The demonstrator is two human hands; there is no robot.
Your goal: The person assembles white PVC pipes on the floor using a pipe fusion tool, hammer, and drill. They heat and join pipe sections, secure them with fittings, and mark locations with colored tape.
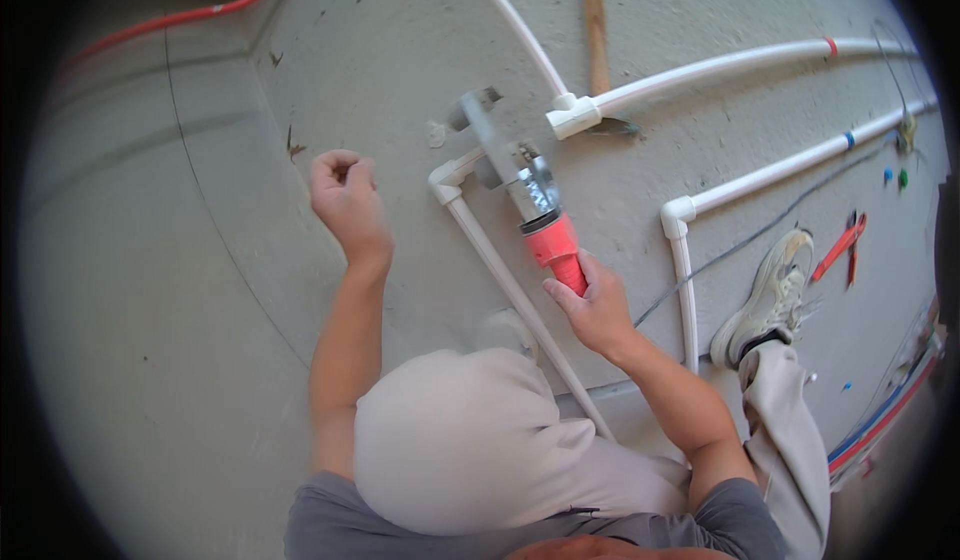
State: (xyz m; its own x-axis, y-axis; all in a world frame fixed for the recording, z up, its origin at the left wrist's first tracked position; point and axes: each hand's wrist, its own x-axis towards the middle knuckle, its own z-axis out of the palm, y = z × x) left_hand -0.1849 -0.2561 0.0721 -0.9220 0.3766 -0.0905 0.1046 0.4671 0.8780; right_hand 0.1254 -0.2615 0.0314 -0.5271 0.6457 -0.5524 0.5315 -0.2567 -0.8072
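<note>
My right hand (pixel 600 305) grips the red handle of a pipe fusion welder (pixel 552 240). Its metal heating plate and round dies reach toward the upper left and look blurred. The dies overlap a white elbow fitting (pixel 446 182) in this view; whether they touch it I cannot tell. From that elbow a white plastic pipe (pixel 505 285) runs down toward my legs. Left of the elbow, my left hand (pixel 350 205) is raised with its fingers curled closed. Anything inside those fingers is hidden.
A white tee fitting (pixel 573 116) joins pipes beyond the welder, beside a wooden handle (pixel 594 25). Another elbow (pixel 678 216) and pipe lie to the right. Near my shoe (pixel 770 295) are a red-handled tool (pixel 840 248) and a dark cable (pixel 770 228). A red pipe (pixel 190 20) crosses the far left.
</note>
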